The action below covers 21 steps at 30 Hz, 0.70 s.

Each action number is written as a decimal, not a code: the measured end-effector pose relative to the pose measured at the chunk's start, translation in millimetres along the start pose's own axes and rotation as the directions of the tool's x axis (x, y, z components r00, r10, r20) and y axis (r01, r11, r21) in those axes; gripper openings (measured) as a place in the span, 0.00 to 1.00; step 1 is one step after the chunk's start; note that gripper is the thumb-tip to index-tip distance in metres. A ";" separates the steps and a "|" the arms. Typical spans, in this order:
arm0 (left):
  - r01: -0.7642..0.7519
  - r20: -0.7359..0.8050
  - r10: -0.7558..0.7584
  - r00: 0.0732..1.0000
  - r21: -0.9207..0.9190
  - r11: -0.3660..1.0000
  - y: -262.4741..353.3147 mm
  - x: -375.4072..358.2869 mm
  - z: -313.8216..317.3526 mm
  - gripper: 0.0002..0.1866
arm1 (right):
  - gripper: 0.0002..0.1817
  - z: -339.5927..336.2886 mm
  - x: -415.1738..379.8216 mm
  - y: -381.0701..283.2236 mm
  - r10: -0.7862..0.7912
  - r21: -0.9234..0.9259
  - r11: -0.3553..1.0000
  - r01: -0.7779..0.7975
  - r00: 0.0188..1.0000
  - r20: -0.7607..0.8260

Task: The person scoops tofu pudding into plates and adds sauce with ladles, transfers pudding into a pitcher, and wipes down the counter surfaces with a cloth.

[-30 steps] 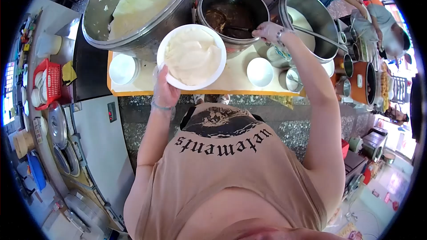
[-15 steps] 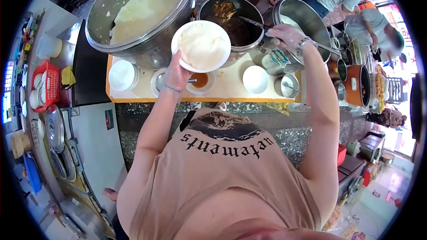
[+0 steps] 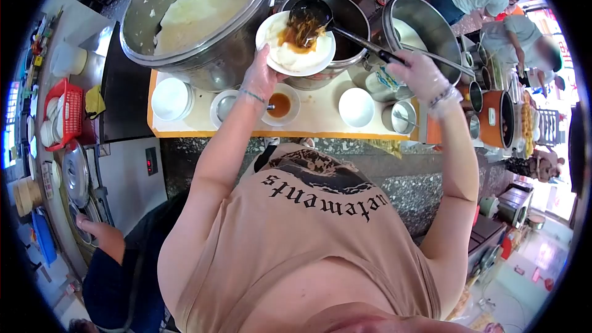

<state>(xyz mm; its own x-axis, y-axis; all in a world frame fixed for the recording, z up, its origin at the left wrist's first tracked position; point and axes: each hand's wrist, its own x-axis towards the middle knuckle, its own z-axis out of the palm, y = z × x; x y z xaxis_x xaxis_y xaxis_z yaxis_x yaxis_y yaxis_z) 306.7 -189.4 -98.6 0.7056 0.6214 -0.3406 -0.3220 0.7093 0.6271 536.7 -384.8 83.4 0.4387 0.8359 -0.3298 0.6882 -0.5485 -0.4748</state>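
My left hand [image 3: 262,77], in a clear glove, holds a white bowl [image 3: 280,58] of pale soft food by its lower rim. Gloved too, my right hand [image 3: 422,77] grips the dark handle of a ladle [image 3: 351,38]. The ladle's black head is tilted over the bowl, and brown sauce with shreds lies on the pale food. Just behind the bowl stands a steel pot [image 3: 361,15] with dark contents. A large steel vat [image 3: 209,12] of white food is at the left.
Stacked white bowls [image 3: 169,100], a bowl of orange-brown liquid [image 3: 280,105], a white bowl [image 3: 356,108] and a small steel cup [image 3: 401,117] stand on the counter [image 3: 216,131]. A steel pot [image 3: 453,43] is at the right. Other people are at the upper right and lower left.
The ladle has moved from the pot to over the bowl, and sauce is now on the pale food. My left hand has shifted right with the bowl. A person has come in at lower left.
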 end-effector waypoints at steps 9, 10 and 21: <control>0.000 0.071 0.002 0.997 -0.025 1.000 3.9 -8.3 -4.9 0.31 | 0.17 51.0 -22.9 30.7 -0.199 -0.268 0.959 0.093 0.894 -0.401; -0.002 0.077 0.006 0.997 -0.045 0.999 4.0 -11.0 -6.2 0.31 | 0.17 52.3 -24.3 37.0 -0.054 -0.016 0.999 0.052 0.931 -0.360; 0.014 0.074 -0.008 0.997 -0.075 0.997 21.8 -37.7 2.1 0.27 | 0.18 51.2 -2.5 56.7 0.309 0.433 0.859 -0.274 0.951 -0.013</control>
<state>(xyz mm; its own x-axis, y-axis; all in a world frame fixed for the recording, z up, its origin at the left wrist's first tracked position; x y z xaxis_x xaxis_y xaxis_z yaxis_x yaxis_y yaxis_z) 274.5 -198.1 -70.6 0.7529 0.5892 -0.2931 -0.3585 0.7407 0.5682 545.0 -419.0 15.5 0.6374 0.6255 -0.4499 0.2213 -0.7080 -0.6707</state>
